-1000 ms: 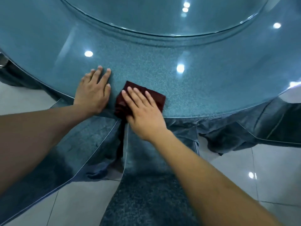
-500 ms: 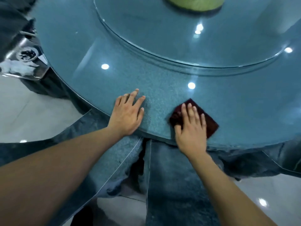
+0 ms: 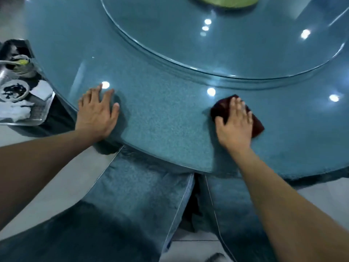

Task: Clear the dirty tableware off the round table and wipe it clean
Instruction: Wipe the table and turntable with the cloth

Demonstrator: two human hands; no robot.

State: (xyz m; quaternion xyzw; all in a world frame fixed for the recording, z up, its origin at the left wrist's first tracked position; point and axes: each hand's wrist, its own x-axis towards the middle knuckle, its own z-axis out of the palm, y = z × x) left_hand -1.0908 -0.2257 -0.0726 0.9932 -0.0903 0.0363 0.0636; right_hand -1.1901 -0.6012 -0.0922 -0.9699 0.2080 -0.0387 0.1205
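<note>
- One round table (image 3: 166, 118), teal speckled top under glass, with a tablecloth (image 3: 139, 188) of the same colour hanging off its near edge in folds.
- One glass turntable (image 3: 207, 46) sits on the middle of the table, raised a bit, its rim curving across the far half of the top.
- One yellow-green thing (image 3: 226, 0) on the turntable at the far edge, mostly cut off, can't tell what it is.
- Two hands, both flat on the table near its near edge and well apart from each other.
- Left hand (image 3: 98, 114): fingers straight and spread, palm pressing on bare tabletop right at the near-left edge. It's holding nothing.
- Right hand (image 3: 236, 123): fingers straight and close together, pressing down on one dark red cloth (image 3: 256, 125). No curl round it, just flat on top.
- The cloth lies on the table top toward the near-right, a little in from the edge. Its corners stick out past the fingers on the far side and the right side.
- One metal tray (image 3: 40, 112) off the table's left edge, lower than the top.
- On the tray I count one small dish (image 3: 14, 90) with dark stuff in it, one bowl (image 3: 22, 67) with something yellowish, and some crumpled white napkins (image 3: 17, 110).
- Several round light reflections on the glass.
</note>
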